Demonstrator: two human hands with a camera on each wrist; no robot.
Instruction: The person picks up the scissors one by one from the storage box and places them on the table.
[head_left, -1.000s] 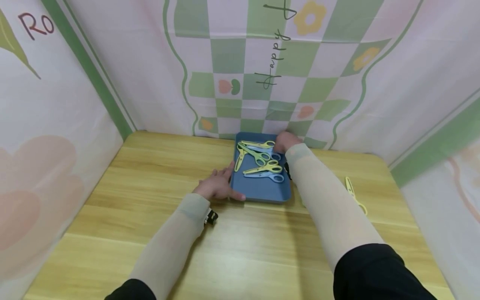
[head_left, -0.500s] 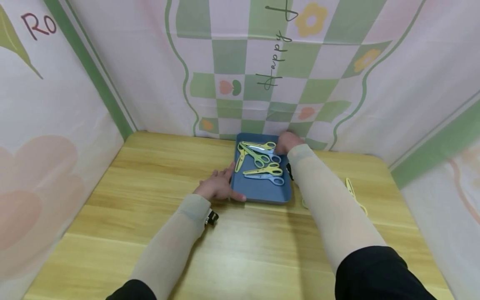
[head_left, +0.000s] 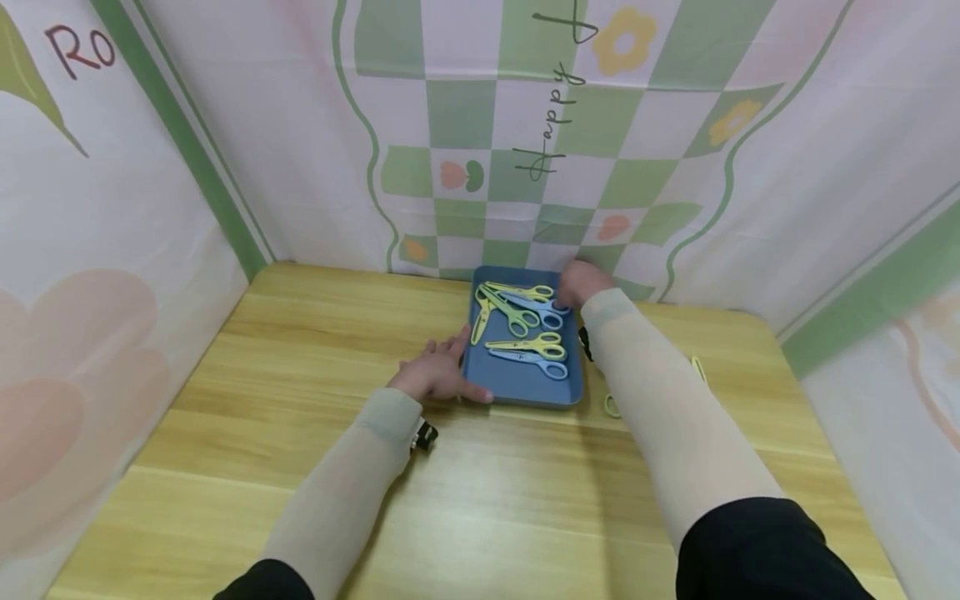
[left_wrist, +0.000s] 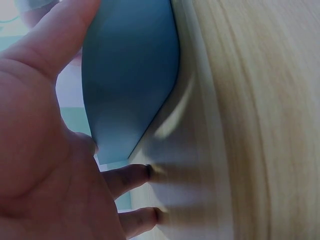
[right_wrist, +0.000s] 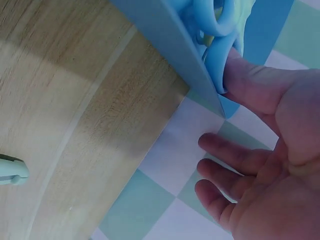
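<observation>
A blue-grey tray (head_left: 525, 390) holding several yellow, green and blue scissors stands against the back wall. My left hand (head_left: 435, 372) rests at its front left corner, fingers extended along the side and thumb at the front edge. In the left wrist view the hand touches the tray wall (left_wrist: 130, 60), with two fingertips down on the table. At the tray's far right corner, my right hand (head_left: 583, 283) pinches the handle of blue scissors (head_left: 551, 321). The right wrist view shows the thumb (right_wrist: 250, 82) against that blue handle (right_wrist: 217, 65); the index finger is hidden, the other fingers spread loosely.
Right of the tray, a scissors handle loop (head_left: 612, 406) and a yellow scissors tip (head_left: 699, 369) show beside my right forearm, which covers the rest. A checkered curtain (head_left: 517, 179) hangs directly behind the tray. Wooden tabletop (head_left: 495, 500) extends in front.
My right hand has shifted slightly right, and the handle loops of the blue scissors by it now stand apart. My left hand has stayed in place. More of the table scissors is covered by the forearm.
</observation>
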